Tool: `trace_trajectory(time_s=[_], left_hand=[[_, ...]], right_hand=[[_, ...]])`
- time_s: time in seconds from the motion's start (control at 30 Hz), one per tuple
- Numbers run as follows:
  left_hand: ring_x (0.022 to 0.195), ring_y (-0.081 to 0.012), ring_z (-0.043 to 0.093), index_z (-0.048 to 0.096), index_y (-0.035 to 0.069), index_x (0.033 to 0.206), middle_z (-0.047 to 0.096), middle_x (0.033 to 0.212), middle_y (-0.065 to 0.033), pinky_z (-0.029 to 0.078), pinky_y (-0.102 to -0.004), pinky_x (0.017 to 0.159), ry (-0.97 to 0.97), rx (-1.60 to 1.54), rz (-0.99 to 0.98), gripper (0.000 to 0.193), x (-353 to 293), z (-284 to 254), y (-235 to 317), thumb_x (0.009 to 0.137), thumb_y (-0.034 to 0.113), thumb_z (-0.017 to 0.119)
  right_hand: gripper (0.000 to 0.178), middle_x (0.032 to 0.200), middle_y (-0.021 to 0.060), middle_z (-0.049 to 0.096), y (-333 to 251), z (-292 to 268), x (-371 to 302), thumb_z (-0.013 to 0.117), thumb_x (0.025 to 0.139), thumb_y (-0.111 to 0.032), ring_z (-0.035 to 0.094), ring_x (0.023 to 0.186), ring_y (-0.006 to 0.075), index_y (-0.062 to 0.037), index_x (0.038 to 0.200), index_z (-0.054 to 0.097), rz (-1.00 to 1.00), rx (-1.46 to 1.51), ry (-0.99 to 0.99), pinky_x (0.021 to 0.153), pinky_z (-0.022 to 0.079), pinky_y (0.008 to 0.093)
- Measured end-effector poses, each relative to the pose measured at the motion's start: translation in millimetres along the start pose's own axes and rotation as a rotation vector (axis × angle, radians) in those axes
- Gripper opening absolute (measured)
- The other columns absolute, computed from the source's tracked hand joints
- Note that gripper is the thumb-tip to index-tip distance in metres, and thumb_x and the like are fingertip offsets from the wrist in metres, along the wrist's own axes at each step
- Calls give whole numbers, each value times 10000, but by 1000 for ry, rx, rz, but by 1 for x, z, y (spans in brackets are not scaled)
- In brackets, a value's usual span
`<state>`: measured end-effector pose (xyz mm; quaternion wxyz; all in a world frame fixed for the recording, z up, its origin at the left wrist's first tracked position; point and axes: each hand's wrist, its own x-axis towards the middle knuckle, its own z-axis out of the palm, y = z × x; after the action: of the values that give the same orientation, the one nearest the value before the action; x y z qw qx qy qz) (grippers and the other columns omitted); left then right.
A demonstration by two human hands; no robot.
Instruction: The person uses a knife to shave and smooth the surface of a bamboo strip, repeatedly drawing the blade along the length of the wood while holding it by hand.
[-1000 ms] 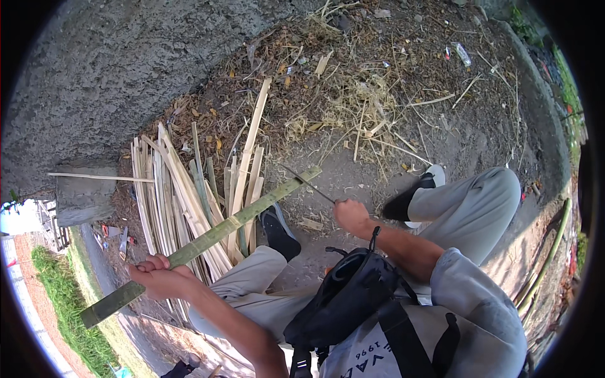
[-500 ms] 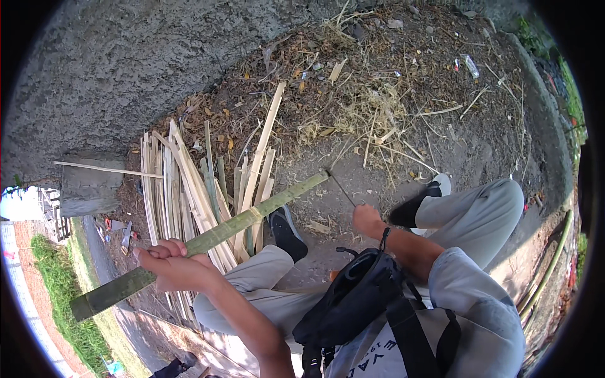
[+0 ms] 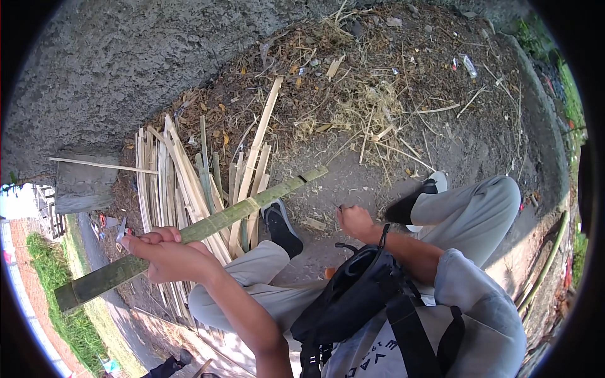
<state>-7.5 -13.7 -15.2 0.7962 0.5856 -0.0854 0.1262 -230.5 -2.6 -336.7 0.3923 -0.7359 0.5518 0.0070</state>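
My left hand (image 3: 173, 255) is wrapped round a long green split bamboo strip (image 3: 217, 222), nearer its lower left end. The strip slants up to the right, over my left foot and a heap of bamboo strips. My right hand (image 3: 356, 222) is closed, below and to the right of the strip's far end, on a thin dark-bladed knife (image 3: 337, 206). Little of the blade shows now; its handle is hidden in my fist. A short dark mark crosses the bamboo near its far end; whether it is a notch or the blade's tip I cannot tell.
Pale split bamboo strips (image 3: 165, 183) lie in a heap beside my left leg. Dry shavings (image 3: 375, 104) and leaves litter the dirt beyond, near a rough grey wall (image 3: 126, 69). A black bag (image 3: 350, 296) hangs at my front. A person's dark-clothed leg (image 3: 169, 366) shows at the bottom.
My right hand has come left and slightly toward me, and the knife's blade has left the strip's tip. The bamboo strip and my left hand have shifted slightly left and up.
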Motion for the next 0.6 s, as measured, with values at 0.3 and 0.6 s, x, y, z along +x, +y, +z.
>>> trace_trajectory(time_s=[0.3,0.6], left_hand=[[438,-110,304,295,120,544,303,492,-5,265,-248,430,-12,62,2,478,-2,13,4,895,318,551],[435,-111,325,296,117,515,318,480,-16,281,-251,419,-11,43,-40,497,1,7,-2,887,304,567]], right_hand=[[296,773,282,620,15,25,3,454,877,-228,619,765,452,20,887,615,-14,13,71,723,507,517],[239,839,285,623,37,37,9,512,823,-185,628,808,442,23,874,619,89,-46,-27,717,516,504]])
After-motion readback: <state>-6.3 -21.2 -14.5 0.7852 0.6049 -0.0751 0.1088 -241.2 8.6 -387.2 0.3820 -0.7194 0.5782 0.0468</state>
